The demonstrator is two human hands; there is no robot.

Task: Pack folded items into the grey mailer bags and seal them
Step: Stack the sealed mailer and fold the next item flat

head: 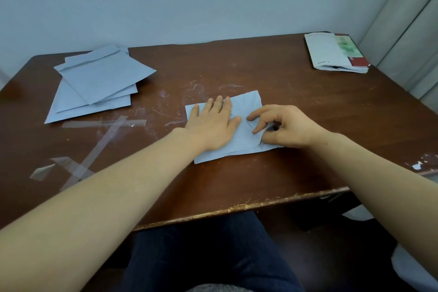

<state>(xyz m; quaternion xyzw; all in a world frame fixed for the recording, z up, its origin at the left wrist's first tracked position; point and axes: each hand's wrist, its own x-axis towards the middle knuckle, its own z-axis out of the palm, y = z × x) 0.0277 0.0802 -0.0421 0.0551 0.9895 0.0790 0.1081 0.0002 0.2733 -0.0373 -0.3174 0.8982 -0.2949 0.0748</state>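
A grey mailer bag (pixel 246 104) lies flat in the middle of the brown table (pixel 296 111). My left hand (pixel 213 123) presses on its left half, palm down with straight fingers. My right hand (pixel 282 125) is at the bag's right end, where thumb and fingers pinch the bag's edge or flap. What is inside the bag is hidden. A loose stack of several grey mailer bags (pixel 97 83) lies at the back left of the table.
A pile of folded papers with a green and red print (pixel 336 53) sits at the back right corner. Strips of clear tape (pixel 99 140) are stuck to the table on the left. The table's worn front edge (pixel 237 208) runs above my lap.
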